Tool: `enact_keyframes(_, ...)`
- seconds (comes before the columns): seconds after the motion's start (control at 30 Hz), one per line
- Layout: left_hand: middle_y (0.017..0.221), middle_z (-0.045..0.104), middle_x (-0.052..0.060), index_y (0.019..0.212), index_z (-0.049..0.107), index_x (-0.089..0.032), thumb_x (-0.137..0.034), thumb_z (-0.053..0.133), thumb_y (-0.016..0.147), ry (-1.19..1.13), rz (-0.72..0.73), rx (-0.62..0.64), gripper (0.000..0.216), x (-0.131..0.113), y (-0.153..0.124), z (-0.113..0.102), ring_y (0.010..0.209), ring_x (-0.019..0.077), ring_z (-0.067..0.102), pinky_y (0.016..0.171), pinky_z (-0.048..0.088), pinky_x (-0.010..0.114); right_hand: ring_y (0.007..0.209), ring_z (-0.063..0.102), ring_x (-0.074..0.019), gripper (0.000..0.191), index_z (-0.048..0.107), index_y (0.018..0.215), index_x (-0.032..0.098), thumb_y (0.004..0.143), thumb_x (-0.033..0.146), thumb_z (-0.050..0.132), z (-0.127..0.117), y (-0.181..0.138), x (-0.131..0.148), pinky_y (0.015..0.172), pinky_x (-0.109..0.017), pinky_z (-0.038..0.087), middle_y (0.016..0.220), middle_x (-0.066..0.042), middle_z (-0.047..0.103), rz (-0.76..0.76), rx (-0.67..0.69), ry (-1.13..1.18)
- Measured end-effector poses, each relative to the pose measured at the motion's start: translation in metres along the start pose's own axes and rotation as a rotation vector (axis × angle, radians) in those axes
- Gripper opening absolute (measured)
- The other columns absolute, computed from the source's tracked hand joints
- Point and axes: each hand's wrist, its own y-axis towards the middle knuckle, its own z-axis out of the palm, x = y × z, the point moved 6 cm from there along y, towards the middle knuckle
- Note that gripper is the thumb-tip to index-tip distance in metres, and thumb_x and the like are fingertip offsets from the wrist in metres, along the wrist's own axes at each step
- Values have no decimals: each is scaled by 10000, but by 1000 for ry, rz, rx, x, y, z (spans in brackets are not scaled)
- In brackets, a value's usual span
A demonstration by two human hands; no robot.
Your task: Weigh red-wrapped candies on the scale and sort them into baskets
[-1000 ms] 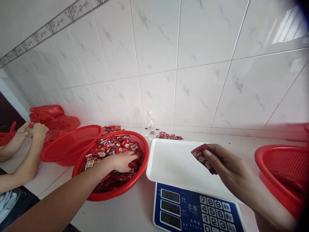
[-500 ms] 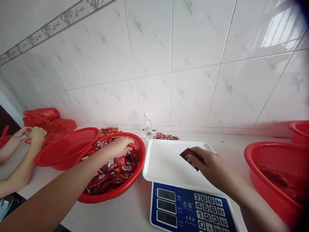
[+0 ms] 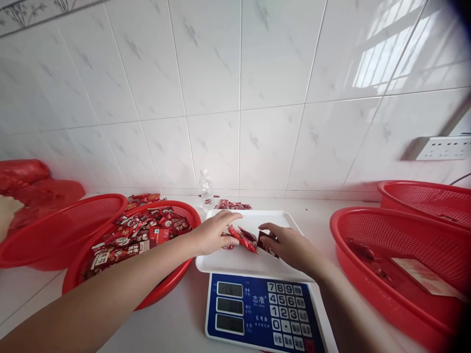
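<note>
My left hand (image 3: 215, 234) reaches over the white weighing tray (image 3: 217, 266) with thumb and fingers apart. Just off its fingertips, a few small red snack packets (image 3: 243, 239) lie on the tray, partly hidden by the hand. Facing it from the right, my right hand (image 3: 290, 247) has its thumb across a dark red packet (image 3: 267, 245), low over the tray or touching it. Below the tray is the scale's blue keypad panel (image 3: 257, 314). On the left, partly behind my left forearm, a red basket (image 3: 196, 215) holds many similar packets.
Another red basket (image 3: 117, 201) stands far left beside red plastic bags (image 3: 55, 193). Two red baskets are at the right; the nearer basket (image 3: 342, 220) contains a card and some packets. A clear bottle (image 3: 206, 189) and several packets (image 3: 231, 204) sit by the tiled wall.
My left hand has moved right, from the packet basket to the tray, where several packets now lie. The right hand stays over the tray with its dark packet. The view has swung right.
</note>
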Motion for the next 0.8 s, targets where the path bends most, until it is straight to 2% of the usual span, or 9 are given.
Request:
enact_keyframes(0.07,1452,323,106,1398,326,-269,-357,701,697,14,-63,152,799,6,2,12,1299,288,357,1006,370,401,696,619,-203,357,552,1159,220,872,323,365,-2,0,-7,621,-296,389,675,-28,671,56,7,-46)
enact_keyframes(0.13,1483,268,118,1444,227,-270,-420,733,639,46,-126,288,962,13,-1,19,1314,324,329,998,372,419,717,625,-211,365,554,1171,223,876,317,362,-5,1,-13,633,-301,392,665,-30,670,84,-6,-76)
enact_keyframes(0.27,1491,271,124,1462,176,-256,-481,745,590,78,-215,386,1065,21,-7,17,1330,348,300,1022,328,434,842,625,-219,367,556,1186,228,864,301,395,-10,2,-20,665,-298,412,889,-68,693,93,-53,-77)
enact_keyframes(0.37,1478,316,97,1456,194,-280,-482,710,641,10,-214,366,985,19,-7,17,1293,319,374,997,355,383,869,623,-208,377,545,1205,204,865,285,403,-12,2,-17,706,-298,433,955,-80,685,61,-77,-29)
enact_keyframes(0.47,1364,479,92,1429,275,-279,-406,566,791,-45,-248,237,712,22,1,18,1148,272,528,899,421,350,993,588,-223,390,544,1220,210,860,318,442,-10,1,-7,817,-333,429,1107,-93,643,2,-86,-17)
enact_keyframes(0.57,1143,628,75,1355,390,-240,-257,548,784,-97,-276,90,592,29,13,23,984,236,609,832,446,332,1214,451,-240,489,499,1286,251,809,350,544,5,-3,14,985,-382,339,1300,-79,533,-162,16,-21)
enact_keyframes(0.63,1044,655,48,1295,434,-225,-191,566,743,-190,-261,60,569,31,20,29,924,213,624,810,457,313,1304,344,-264,638,420,1354,279,749,330,615,18,-5,25,1049,-436,258,1389,-71,449,-238,98,-41)
enact_keyframes(0.7,1002,657,38,1233,469,-211,-167,567,727,-285,-261,69,517,32,25,34,898,199,630,789,467,300,1303,346,-280,677,370,1384,295,746,266,596,25,-4,29,1030,-458,278,1414,-74,421,-242,91,-59)
enact_keyframes(0.8,1039,638,67,1208,482,-197,-216,596,725,-308,-287,106,497,28,24,33,909,210,630,780,475,305,1102,549,-247,519,421,1345,262,834,174,419,23,0,27,851,-375,424,1270,-101,564,-214,-34,-63)
